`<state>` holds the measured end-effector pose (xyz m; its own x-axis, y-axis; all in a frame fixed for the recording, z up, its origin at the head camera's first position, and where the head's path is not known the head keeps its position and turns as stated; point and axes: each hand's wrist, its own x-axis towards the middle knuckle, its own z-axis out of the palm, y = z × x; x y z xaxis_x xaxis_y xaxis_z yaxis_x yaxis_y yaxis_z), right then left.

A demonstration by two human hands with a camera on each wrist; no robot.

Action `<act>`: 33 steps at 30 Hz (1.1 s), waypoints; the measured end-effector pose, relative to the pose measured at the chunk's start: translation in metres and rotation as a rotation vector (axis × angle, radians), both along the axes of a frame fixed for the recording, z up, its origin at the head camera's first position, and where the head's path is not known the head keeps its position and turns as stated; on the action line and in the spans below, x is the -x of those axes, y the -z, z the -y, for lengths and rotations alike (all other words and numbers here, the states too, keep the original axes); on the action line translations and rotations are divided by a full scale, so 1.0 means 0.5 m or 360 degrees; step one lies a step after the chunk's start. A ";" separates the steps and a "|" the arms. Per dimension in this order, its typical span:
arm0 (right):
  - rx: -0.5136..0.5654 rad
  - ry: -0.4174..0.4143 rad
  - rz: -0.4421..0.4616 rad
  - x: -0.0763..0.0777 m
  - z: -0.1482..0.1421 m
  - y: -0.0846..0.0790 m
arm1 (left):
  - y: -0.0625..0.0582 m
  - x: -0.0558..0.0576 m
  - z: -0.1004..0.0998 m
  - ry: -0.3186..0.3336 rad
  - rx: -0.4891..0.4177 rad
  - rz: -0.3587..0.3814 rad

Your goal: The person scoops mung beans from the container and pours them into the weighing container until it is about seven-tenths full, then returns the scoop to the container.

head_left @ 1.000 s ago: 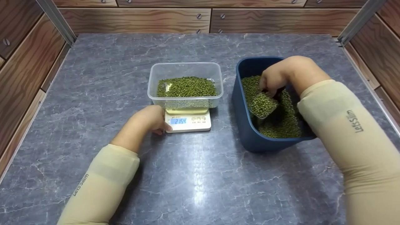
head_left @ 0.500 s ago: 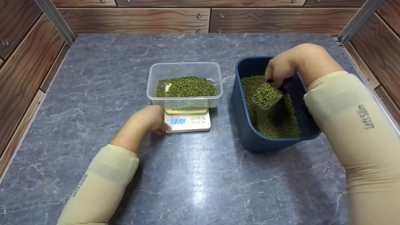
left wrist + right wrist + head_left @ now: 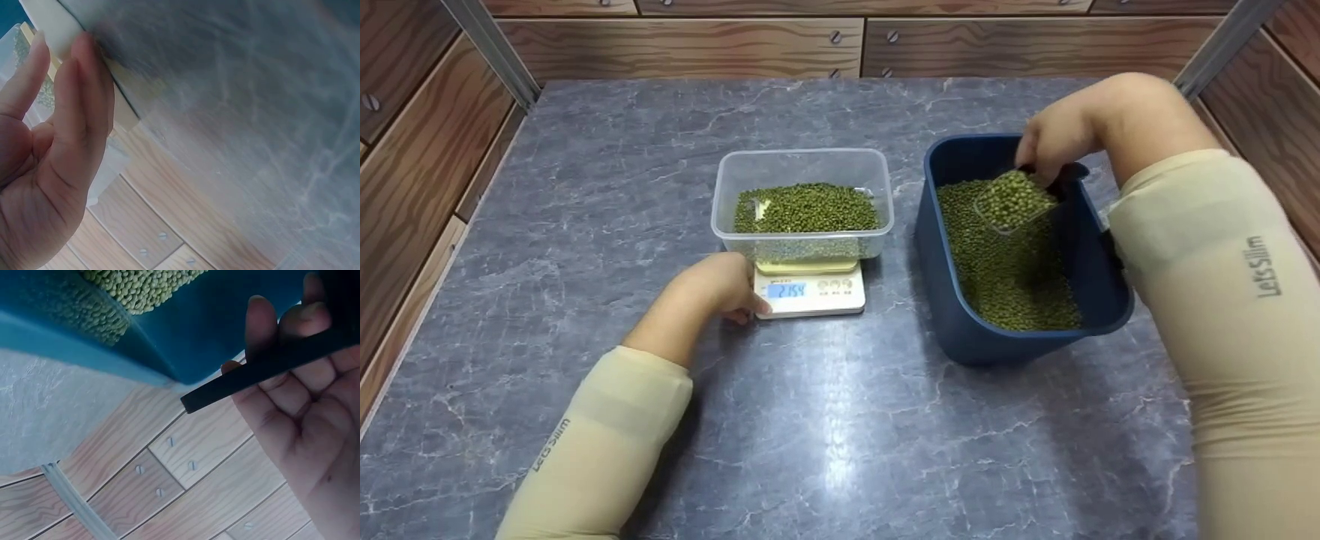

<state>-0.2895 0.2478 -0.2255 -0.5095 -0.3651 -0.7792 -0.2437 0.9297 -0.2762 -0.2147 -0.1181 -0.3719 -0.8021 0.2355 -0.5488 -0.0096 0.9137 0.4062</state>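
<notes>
My left hand (image 3: 716,285) holds the front left corner of a white kitchen scale (image 3: 810,304), thumb on top and fingers along its side. On the scale sits a clear plastic container (image 3: 802,159) with green mung beans (image 3: 810,208) in it. My right hand (image 3: 1065,139) grips the black handle (image 3: 270,363) of a clear scoop (image 3: 1012,201), heaped with beans. The scoop is above the beans inside a deep blue bin (image 3: 952,337). In the left wrist view, the fingers (image 3: 84,95) lie against the scale's edge.
The scale's lit display (image 3: 787,290) shows digits. A grey marbled tabletop (image 3: 780,450) runs under everything. Wood-patterned panels (image 3: 682,49) enclose the back and sides, with metal posts (image 3: 495,52) at the rear corners.
My right hand has lifted the bean-filled scoop up and to the right, away from the beans in the bin. The left hand, scale and clear container stay in place.
</notes>
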 end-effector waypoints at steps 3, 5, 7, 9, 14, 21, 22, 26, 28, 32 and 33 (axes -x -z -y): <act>0.0008 0.0079 0.0051 0.003 -0.012 -0.002 | -0.001 0.000 -0.001 -0.0005 -0.0009 0.0002; 0.0008 0.0134 0.0076 0.005 -0.020 -0.002 | -0.001 -0.001 -0.001 -0.0019 -0.0017 0.0008; 0.0018 0.0199 0.0087 0.009 -0.028 -0.003 | 0.000 0.000 -0.001 -0.0028 -0.0027 0.0007; 0.0036 0.0278 0.0108 0.012 -0.036 -0.002 | 0.001 0.000 -0.001 -0.0032 -0.0034 0.0005; 0.0108 0.0434 0.0150 0.020 -0.053 0.002 | 0.002 -0.001 -0.001 -0.0048 -0.0047 0.0011; 0.0172 0.0510 0.0139 0.022 -0.079 0.005 | 0.005 0.001 0.001 -0.0013 -0.0057 0.0006; 0.0173 0.0509 0.0131 0.022 -0.081 0.005 | 0.005 0.002 0.001 -0.0004 -0.0053 0.0003; 0.0194 0.0538 0.0178 0.024 -0.092 0.006 | 0.006 0.002 0.001 -0.0011 -0.0064 0.0007; 0.0196 0.0562 0.0191 0.024 -0.096 0.007 | 0.006 0.002 0.001 -0.0014 -0.0068 0.0007; 0.0182 0.0587 0.0178 0.025 -0.101 0.011 | 0.005 0.001 0.000 -0.0022 -0.0057 -0.0002; 0.0180 0.0580 0.0176 0.026 -0.102 0.011 | 0.005 0.001 0.000 -0.0017 -0.0052 -0.0005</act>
<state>-0.3024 0.2987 -0.2310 -0.5366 -0.2627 -0.8019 0.1333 0.9120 -0.3879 -0.2153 -0.1179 -0.3743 -0.8062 0.2447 -0.5386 -0.0182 0.8998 0.4360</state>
